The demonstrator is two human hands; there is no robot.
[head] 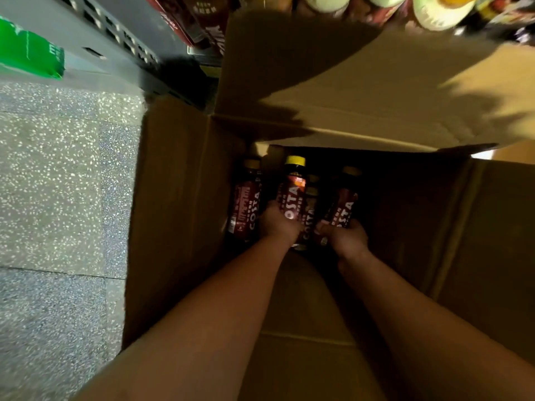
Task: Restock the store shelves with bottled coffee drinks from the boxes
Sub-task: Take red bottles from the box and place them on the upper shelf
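Both your hands are down inside the open cardboard box (179, 227). Your left hand (279, 224) is curled round the lower body of the yellow-capped bottle (293, 192), and your right hand (347, 240) grips the base of the neighbouring bottle (344, 204). A third bottle (246, 204) sits untouched near the box's left wall and a fourth bottle (309, 218) is half hidden between the two gripped ones; speckled floor (58, 183) lies left of the box.
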